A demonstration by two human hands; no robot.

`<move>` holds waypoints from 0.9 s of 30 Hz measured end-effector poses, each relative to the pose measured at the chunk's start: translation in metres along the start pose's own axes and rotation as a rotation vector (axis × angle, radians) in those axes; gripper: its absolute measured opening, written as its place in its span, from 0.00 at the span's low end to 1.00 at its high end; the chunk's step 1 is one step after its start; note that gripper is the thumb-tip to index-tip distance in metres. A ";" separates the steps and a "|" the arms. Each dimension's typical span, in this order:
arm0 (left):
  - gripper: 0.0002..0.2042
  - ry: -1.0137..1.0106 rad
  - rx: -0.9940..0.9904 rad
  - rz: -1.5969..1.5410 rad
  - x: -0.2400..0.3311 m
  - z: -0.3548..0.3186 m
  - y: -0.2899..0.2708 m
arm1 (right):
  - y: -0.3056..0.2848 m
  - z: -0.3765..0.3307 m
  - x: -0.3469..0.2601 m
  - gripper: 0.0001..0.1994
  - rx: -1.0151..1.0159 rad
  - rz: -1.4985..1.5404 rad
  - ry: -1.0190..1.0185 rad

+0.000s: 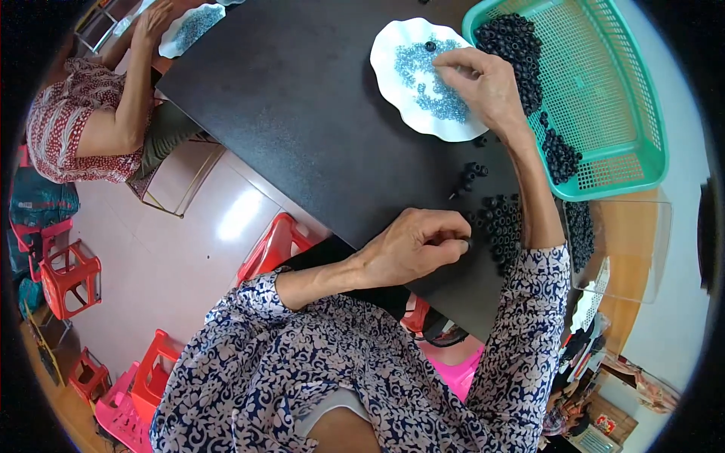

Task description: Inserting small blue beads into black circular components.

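My left hand (414,248) is closed near the table's front edge, with a small black part (467,244) just showing at its thumb and fingertips. Over a white scalloped plate (387,57), my right hand (487,84) pinches thumb and forefinger together; whatever is between them is too small to make out. Many tiny clear bluish pieces (449,107) are spread on that plate, along with one black ring-shaped part (430,46). Beside my left hand, rows of black ring-shaped parts (501,226) stand on the dark table (302,98). A few loose ones (472,172) lie between the hands.
A green mesh basket (655,151) with heaps of black parts stands at the far right. Near it is a clear plastic tray (630,249) with more black parts. At far left another person (98,121) works at a second white plate (172,47). Red stools (72,278) stand on the floor.
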State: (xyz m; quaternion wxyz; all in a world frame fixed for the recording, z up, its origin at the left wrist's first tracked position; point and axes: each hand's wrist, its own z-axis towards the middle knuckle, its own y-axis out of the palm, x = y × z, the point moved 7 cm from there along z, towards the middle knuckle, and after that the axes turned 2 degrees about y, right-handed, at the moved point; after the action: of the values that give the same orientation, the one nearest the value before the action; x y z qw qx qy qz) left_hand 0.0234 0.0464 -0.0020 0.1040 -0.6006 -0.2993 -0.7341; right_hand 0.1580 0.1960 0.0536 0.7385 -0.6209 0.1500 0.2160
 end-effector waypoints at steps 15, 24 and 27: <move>0.08 -0.043 0.013 -0.065 -0.004 -0.002 0.000 | 0.020 0.002 -0.018 0.08 0.000 -0.362 -0.165; 0.11 -0.050 0.168 -0.219 -0.003 0.002 -0.010 | -0.033 -0.121 -0.023 0.05 0.126 0.510 0.183; 0.10 0.052 0.231 -0.319 -0.010 0.005 -0.009 | -0.034 -0.173 -0.023 0.05 0.152 0.587 0.305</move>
State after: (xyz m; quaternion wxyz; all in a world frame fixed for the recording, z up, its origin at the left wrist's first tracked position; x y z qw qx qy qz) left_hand 0.0260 0.0544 -0.0135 0.0622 -0.5106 -0.4699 -0.7174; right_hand 0.1635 0.0185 0.0625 0.6579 -0.5198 0.4468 0.3120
